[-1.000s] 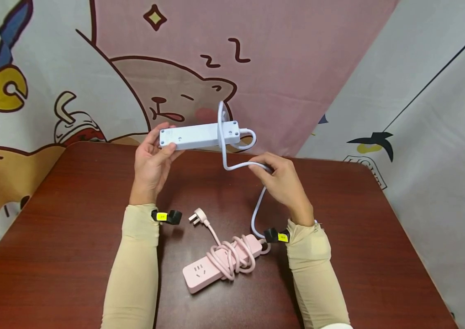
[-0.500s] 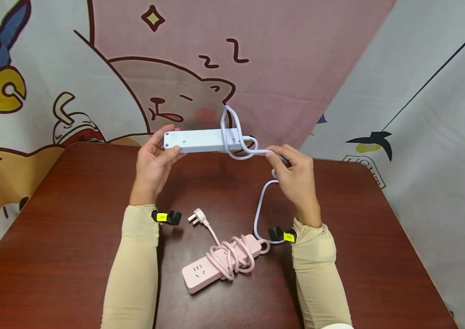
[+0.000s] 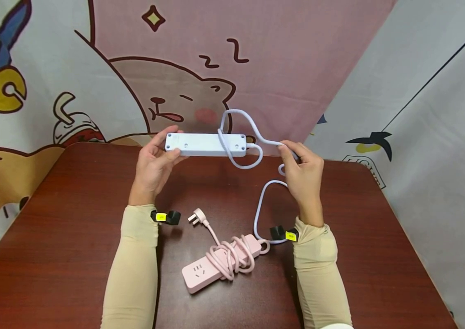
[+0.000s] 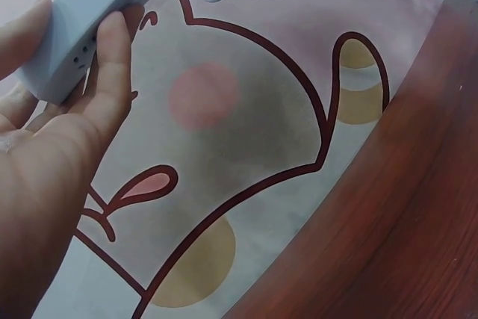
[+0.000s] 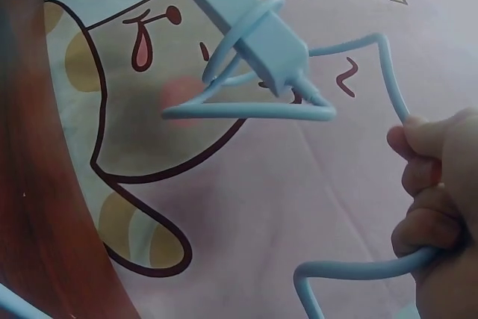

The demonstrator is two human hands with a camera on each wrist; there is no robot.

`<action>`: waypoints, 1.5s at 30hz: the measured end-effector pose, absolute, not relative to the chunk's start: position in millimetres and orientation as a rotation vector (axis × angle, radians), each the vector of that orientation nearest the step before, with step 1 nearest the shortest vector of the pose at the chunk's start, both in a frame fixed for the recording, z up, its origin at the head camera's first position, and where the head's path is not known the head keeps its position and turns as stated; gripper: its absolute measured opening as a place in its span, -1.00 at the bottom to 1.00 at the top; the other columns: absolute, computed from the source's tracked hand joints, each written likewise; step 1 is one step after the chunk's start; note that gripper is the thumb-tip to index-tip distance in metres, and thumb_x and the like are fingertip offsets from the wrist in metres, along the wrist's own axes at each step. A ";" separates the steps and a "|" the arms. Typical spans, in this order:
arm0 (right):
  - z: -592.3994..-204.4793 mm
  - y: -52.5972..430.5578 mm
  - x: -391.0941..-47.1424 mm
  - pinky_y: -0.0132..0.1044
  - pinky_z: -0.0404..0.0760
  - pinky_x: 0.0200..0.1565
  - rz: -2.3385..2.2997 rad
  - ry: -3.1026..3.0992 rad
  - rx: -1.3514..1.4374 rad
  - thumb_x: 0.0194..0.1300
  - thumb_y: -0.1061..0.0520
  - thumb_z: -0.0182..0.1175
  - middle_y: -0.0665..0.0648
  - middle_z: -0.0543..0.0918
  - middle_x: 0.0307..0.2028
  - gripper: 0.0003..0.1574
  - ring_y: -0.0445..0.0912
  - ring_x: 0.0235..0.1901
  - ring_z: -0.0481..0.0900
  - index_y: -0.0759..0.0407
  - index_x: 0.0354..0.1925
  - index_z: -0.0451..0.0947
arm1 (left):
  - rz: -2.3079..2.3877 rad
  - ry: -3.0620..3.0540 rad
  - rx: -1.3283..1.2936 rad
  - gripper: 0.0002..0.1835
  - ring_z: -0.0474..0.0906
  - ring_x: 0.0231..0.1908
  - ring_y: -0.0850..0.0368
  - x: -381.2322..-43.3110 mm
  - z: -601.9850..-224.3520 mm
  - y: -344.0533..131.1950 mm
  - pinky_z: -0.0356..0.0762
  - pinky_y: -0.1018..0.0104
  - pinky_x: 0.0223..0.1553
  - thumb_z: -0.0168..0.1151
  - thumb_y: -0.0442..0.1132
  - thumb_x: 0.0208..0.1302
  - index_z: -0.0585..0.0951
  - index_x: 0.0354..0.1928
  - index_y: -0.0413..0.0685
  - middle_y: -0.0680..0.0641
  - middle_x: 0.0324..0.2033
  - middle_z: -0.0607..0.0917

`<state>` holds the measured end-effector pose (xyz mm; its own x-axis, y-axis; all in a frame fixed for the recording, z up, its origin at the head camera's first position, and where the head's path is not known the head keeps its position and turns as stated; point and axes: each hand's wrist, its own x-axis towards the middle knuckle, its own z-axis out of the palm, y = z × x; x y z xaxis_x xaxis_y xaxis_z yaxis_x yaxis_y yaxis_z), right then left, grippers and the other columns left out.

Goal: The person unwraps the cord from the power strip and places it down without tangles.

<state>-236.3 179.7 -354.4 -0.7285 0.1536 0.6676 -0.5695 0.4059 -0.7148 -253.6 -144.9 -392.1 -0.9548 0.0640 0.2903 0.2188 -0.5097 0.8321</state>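
Note:
My left hand grips one end of a pale blue-white power strip, raised over the far side of the table with its screwed back toward the head camera. Sockets show on the side seen in the left wrist view, where the fingers wrap that end. The strip's cord loops round the end away from that hand. My right hand pinches the cord to the right of the strip. In the right wrist view the cord leaves the curled fingers again below and hangs down.
On the brown table, between the forearms, lies a pink power strip with its own cord wound round it. Its three-pin plug points left. A printed cartoon cloth hangs behind the table's far edge.
My right hand has moved right and slightly up, drawing the cord with it. The loop round the strip's end has shifted and opened wider. The left hand has moved slightly right with the strip.

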 end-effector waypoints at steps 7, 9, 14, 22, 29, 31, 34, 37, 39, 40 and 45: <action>-359.1 181.2 -239.0 -0.60 0.44 -0.45 1.319 -2.037 0.210 0.34 0.13 0.37 0.15 0.67 -0.49 -0.80 -0.35 -0.53 0.47 0.25 -0.20 0.80 | -2.656 -1.470 -0.491 -0.43 0.61 0.05 0.11 -251.6 -392.0 -147.1 0.74 0.24 0.01 0.10 -0.62 0.37 0.40 0.40 -0.26 -0.16 0.19 0.60; -361.2 182.5 -240.4 -0.63 0.47 -0.49 1.305 -2.062 0.184 0.34 0.12 0.37 0.20 0.67 -0.51 -0.80 -0.40 -0.58 0.47 0.23 -0.20 0.81 | -2.663 -1.458 -0.501 -0.44 0.60 0.05 0.11 -251.4 -392.3 -147.7 0.74 0.23 0.00 0.09 -0.62 0.37 0.41 0.39 -0.25 -0.14 0.18 0.61; -365.8 186.1 -244.2 -0.65 0.44 -0.49 1.228 -2.122 0.135 0.33 0.12 0.37 0.25 0.72 -0.50 -0.81 -0.47 -0.59 0.44 0.22 -0.22 0.81 | -2.681 -1.413 -0.518 -0.46 0.61 0.03 0.11 -251.5 -393.3 -149.0 0.74 0.23 -0.02 0.10 -0.59 0.38 0.42 0.38 -0.25 -0.19 0.19 0.60; -377.9 191.6 -251.8 -0.62 0.35 -0.45 1.114 -2.226 0.101 0.31 0.12 0.37 0.22 0.77 -0.48 -0.82 -0.52 -0.61 0.38 0.20 -0.23 0.81 | -2.729 -1.282 -0.581 -0.47 0.66 -0.01 0.09 -252.7 -395.2 -150.0 0.75 0.23 -0.06 0.14 -0.55 0.38 0.44 0.38 -0.25 -0.11 0.12 0.68; -387.0 192.6 -254.9 -0.59 0.36 -0.46 1.024 -2.337 0.121 0.33 0.09 0.36 0.19 0.78 -0.49 -0.80 -0.24 -0.61 0.50 0.20 -0.23 0.81 | -2.743 -1.168 -0.615 -0.44 0.67 -0.03 0.08 -253.6 -395.3 -150.3 0.75 0.21 -0.05 0.09 -0.53 0.42 0.32 0.43 -0.38 -0.18 0.14 0.63; -389.0 192.8 -255.5 -0.54 0.37 -0.42 1.002 -2.373 0.136 0.33 0.09 0.36 0.19 0.79 -0.45 -0.80 -0.13 -0.54 0.54 0.20 -0.22 0.80 | -2.735 -1.142 -0.604 -0.43 0.67 -0.04 0.09 -254.0 -395.1 -150.5 0.75 0.23 -0.05 0.11 -0.52 0.42 0.29 0.44 -0.39 -0.17 0.13 0.63; -391.3 193.7 -255.8 -0.43 0.40 -0.39 0.973 -2.450 0.172 0.33 0.08 0.36 0.18 0.79 -0.44 -0.80 -0.05 -0.50 0.53 0.19 -0.21 0.80 | -2.729 -1.095 -0.582 -0.43 0.67 -0.06 0.09 -254.9 -395.2 -150.6 0.75 0.24 -0.07 0.13 -0.50 0.41 0.29 0.43 -0.41 -0.15 0.10 0.64; -394.1 195.8 -256.2 -0.32 0.41 -0.43 0.955 -2.557 0.236 0.35 0.09 0.34 0.16 0.74 -0.51 -0.80 -0.05 -0.54 0.48 0.18 -0.19 0.80 | -2.723 -1.057 -0.560 -0.46 0.69 -0.09 0.09 -256.3 -395.7 -150.6 0.74 0.25 -0.09 0.15 -0.50 0.40 0.35 0.40 -0.36 -0.15 0.10 0.65; -395.5 197.5 -256.6 -0.30 0.44 -0.40 0.941 -2.634 0.278 0.36 0.08 0.33 0.13 0.74 -0.49 -0.80 -0.07 -0.52 0.48 0.15 -0.18 0.80 | -2.719 -1.036 -0.546 -0.46 0.70 -0.10 0.08 -257.1 -395.8 -150.3 0.75 0.24 -0.09 0.17 -0.50 0.39 0.37 0.39 -0.34 -0.18 0.12 0.64; -395.9 198.2 -256.6 -0.28 0.45 -0.40 0.942 -2.672 0.295 0.36 0.08 0.33 0.12 0.75 -0.48 -0.80 -0.08 -0.51 0.48 0.14 -0.17 0.80 | -2.713 -1.036 -0.539 -0.46 0.71 -0.10 0.09 -257.4 -395.9 -150.3 0.75 0.24 -0.09 0.19 -0.49 0.38 0.38 0.38 -0.34 -0.18 0.13 0.63; -396.4 201.3 -256.5 -0.24 0.50 -0.29 0.905 -2.874 0.376 0.35 0.06 0.31 0.12 0.82 -0.30 -0.78 -0.06 -0.40 0.52 0.12 -0.16 0.80 | -2.679 -1.046 -0.502 -0.34 0.71 -0.10 0.11 -257.8 -395.3 -150.2 0.74 0.24 -0.08 0.26 -0.46 0.35 0.27 0.44 -0.42 -0.15 0.13 0.64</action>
<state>-256.5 201.3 -396.4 -0.9640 -0.2023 0.1726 -0.2647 0.7923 -0.5497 -257.8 -150.2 -395.3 -0.9170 -0.0804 0.3906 0.3239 -0.7216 0.6118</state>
